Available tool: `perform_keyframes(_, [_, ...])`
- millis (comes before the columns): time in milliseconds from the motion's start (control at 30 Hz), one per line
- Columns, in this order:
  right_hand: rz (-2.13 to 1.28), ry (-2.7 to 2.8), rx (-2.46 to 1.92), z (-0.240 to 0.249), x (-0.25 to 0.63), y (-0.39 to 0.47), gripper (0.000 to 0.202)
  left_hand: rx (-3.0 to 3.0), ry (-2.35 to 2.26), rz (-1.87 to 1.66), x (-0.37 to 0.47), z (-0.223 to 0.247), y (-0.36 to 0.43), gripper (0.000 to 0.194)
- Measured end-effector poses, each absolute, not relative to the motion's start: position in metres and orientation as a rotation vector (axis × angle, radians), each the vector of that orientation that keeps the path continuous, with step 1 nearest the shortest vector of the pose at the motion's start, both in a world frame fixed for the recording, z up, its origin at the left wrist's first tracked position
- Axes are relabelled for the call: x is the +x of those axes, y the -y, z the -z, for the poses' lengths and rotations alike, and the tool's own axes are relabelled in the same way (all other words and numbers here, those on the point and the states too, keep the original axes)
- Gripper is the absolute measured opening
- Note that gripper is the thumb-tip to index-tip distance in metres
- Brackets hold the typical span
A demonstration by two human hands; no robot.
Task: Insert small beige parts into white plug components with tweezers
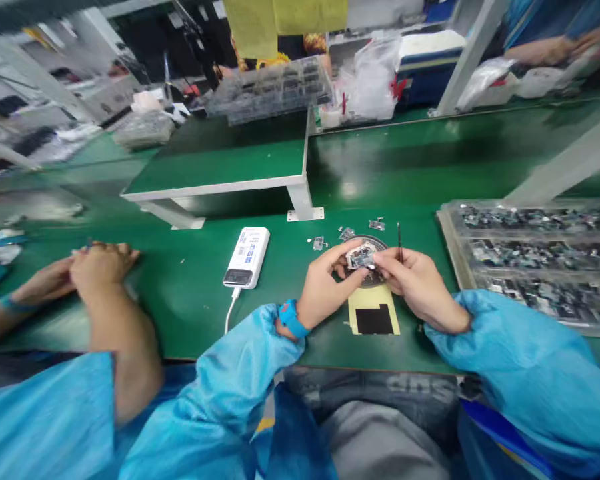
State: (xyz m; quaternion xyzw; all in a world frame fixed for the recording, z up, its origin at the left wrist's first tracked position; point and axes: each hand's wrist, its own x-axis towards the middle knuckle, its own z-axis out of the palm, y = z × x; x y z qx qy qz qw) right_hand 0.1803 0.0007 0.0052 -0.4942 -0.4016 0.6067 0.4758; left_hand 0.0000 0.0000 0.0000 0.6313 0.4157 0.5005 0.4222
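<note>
My left hand (330,280) is closed, pinching a small electronic circuit part (362,256) between thumb and fingers. At the part's right edge the fingertips of my right hand (415,280) are pressed together. A thin dark tool (400,241) sticks up from that hand; its kind is too small to tell. Under both hands lies a round dark dish (375,279), partly hidden. Nearer to me is a yellow sheet (396,313) bearing a black patch (374,321). Just beyond my hands, several small loose circuit parts (347,233) lie on the green table (275,320).
To the left rests a white power bank (247,257) with a white cable (231,308). A compartment tray (447,233) full of small parts stands at right. Behind rises a green-topped shelf (230,157). A co-worker's clasped hands (97,270) rest at far left.
</note>
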Motion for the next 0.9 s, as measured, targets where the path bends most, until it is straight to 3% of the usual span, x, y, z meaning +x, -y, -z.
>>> perform_keyframes(700, [-1.364, 1.106, -1.274, -0.0063, 0.1825, -0.0012, 0.040, 1.761, -1.110, -1.283, -0.0022, -0.0020, 0.0024, 0.038])
perform_keyframes(900, [-1.077, 1.309, -1.283, -0.0085, 0.1825, -0.0007, 0.033, 1.296, -1.000, -1.147, -0.0005, 0.0008, 0.0010, 0.054])
